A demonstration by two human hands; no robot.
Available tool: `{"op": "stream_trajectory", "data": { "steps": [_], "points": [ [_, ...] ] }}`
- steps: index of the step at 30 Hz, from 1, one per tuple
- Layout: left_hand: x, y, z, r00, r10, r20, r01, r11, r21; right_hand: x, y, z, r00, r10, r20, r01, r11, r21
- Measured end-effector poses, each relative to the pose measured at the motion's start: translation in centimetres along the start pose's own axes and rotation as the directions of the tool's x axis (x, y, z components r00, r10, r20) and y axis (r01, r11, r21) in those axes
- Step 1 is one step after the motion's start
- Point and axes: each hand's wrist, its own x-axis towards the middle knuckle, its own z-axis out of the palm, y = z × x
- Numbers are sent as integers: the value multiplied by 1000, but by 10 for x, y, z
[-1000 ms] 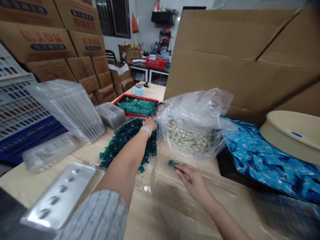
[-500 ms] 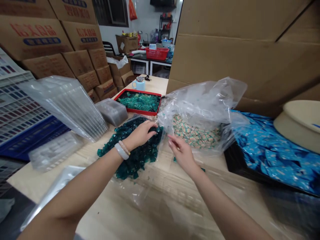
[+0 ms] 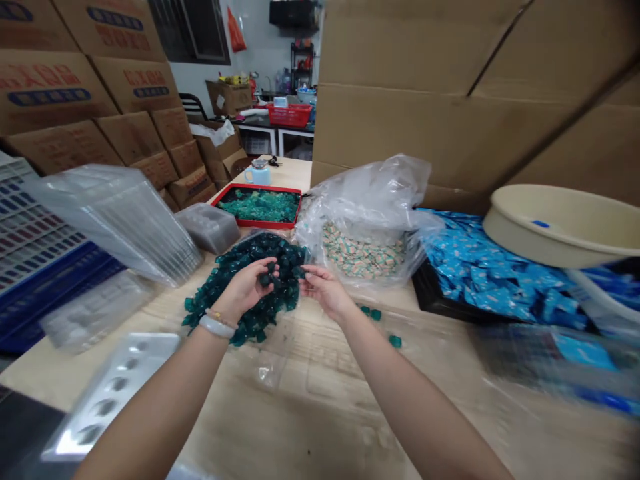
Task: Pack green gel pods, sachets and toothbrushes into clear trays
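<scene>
Over a heap of dark green jelly-like cubes [image 3: 245,327], my left hand [image 3: 247,287] is turned partly palm up with several of the cubes [image 3: 269,275] held in its curled fingers. My right hand [image 3: 323,288] is at the heap's right edge, pinching one green cube [image 3: 299,272] between thumb and fingertips. A few loose green cubes [image 3: 375,314] lie on the table to the right of my right wrist. Just behind that hand, an open clear plastic bag [image 3: 370,193] holds many small wrapped pieces [image 3: 363,253] in pale orange and green.
A red-rimmed tray [image 3: 260,223] of green pieces and a blue mug [image 3: 260,175] stand behind the heap. Clear plastic trays [image 3: 130,213] lean at left; a moulded tray [image 3: 115,393] lies front left. At right are blue packets [image 3: 530,287] in a black tray and a cream basin [image 3: 560,227].
My left hand has gone from palm down over the heap to holding cubes. The right hand has moved left to the heap's edge and grips a cube. The view has shifted right.
</scene>
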Motion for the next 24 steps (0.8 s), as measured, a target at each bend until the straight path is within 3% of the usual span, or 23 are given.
{"op": "stream_trajectory", "data": {
  "steps": [3, 5, 8, 13, 16, 18, 21, 24],
  "points": [
    [-3, -14, 20, 988, -120, 95, 123, 992, -25, -3, 6, 0, 983, -142, -120, 119, 977, -177],
    [-6, -25, 36, 992, -70, 107, 65, 997, 44, -8, 8, -3, 946, -285, -155, 225, 921, -318],
    [-14, -40, 58, 989, 21, 144, -37, 993, 113, -27, 9, -15, 894, -436, -107, 329, 799, -503],
    [-42, -64, 93, 964, 135, 228, -192, 950, 248, -86, 7, -52, 870, -488, -74, 319, 669, -672],
    [-60, -85, 115, 907, 15, 420, -157, 939, 305, -132, 3, -76, 852, -515, -90, 264, 573, -776],
    [-70, -102, 130, 862, -58, 504, -148, 921, 359, -166, 1, -91, 866, -495, -74, 228, 522, -822],
    [-85, -131, 156, 802, -154, 577, -145, 887, 439, -216, 0, -111, 883, -460, -95, 170, 502, -848],
    [-103, -158, 185, 711, -272, 649, -68, 891, 448, -260, 0, -133, 863, -475, -172, 116, 518, -847]
  ]
}}
